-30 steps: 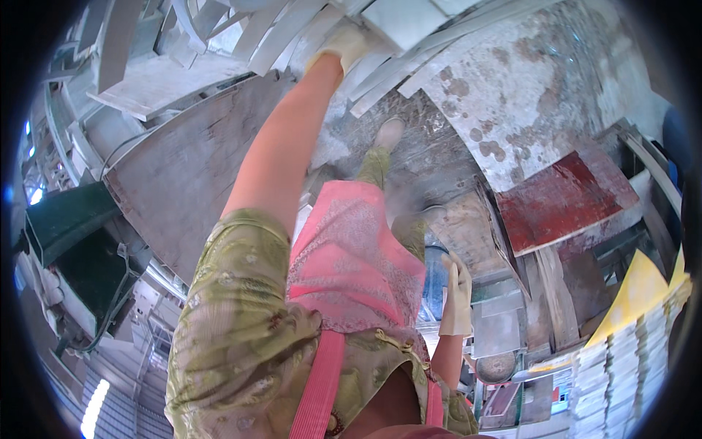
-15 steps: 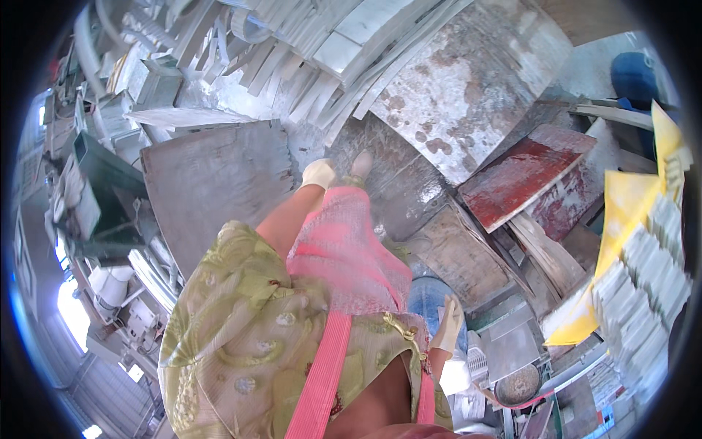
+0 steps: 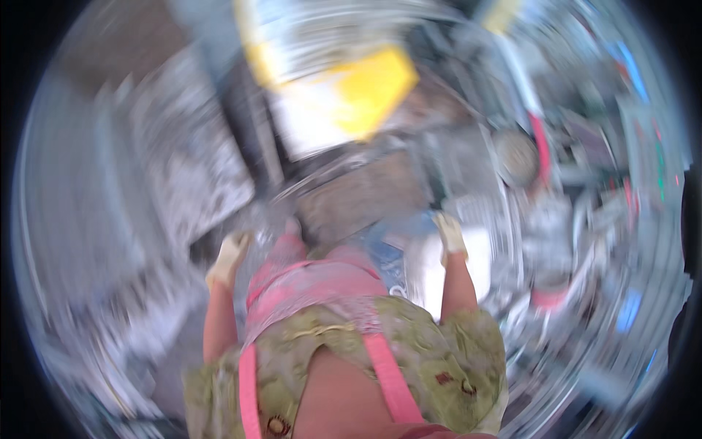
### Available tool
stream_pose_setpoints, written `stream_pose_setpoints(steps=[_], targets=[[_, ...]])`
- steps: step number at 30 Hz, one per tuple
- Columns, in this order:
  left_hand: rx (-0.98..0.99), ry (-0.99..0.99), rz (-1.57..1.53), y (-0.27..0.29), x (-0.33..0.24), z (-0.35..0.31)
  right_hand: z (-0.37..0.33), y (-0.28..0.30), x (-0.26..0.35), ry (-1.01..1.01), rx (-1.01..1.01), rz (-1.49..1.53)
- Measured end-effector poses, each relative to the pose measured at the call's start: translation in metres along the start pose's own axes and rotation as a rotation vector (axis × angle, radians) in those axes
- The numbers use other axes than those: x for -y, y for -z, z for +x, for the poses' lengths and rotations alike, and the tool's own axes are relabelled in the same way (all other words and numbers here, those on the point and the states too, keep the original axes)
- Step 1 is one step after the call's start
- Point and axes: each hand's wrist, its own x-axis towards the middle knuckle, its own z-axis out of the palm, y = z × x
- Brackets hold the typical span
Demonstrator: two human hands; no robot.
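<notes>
Swung from one o'clock to ten, the mottled grey-white board (image 3: 183, 139) blurs beyond the gloved left hand (image 3: 231, 257); a smaller, smeared blue object (image 3: 385, 254) lies at nine o'clock from the gloved right hand (image 3: 450, 235). Whether the fingers are spread, I cannot tell.

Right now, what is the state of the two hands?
Left hand: nothing visibly held; open or closed unclear.
Right hand: nothing visibly held; open or closed unclear.

Gloved L hand (image 3: 230, 257) & R hand (image 3: 450, 234), pink apron (image 3: 314, 282) btwn; yellow sheet (image 3: 374, 89) ahead, blurry.
</notes>
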Motion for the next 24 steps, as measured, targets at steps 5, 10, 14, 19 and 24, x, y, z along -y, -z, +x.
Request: stream_pose_setpoints(steps=[5, 10, 14, 19, 24], targets=[[0.336, -0.344, -0.194, -0.04, -0.158, 0.047, 0.014, 0.047, 0.003, -0.045, -0.412, 0.441], [0.455, -0.579, -0.062, -0.064, -0.299, 0.058, 0.055, 0.13, -0.018, -0.015, -0.736, 0.281], [0.364, -0.691, -0.116, -0.072, -0.361, 0.062, 0.137, 0.212, -0.068, -0.028, -0.838, 0.032], [0.204, -0.287, -0.345, -0.084, -0.406, 0.066, 0.3, 0.302, -0.129, -0.187, -0.873, 0.616], [0.034, -0.182, -0.353, -0.099, -0.438, 0.057, 0.451, 0.357, -0.176, -0.372, -0.515, -0.011]])
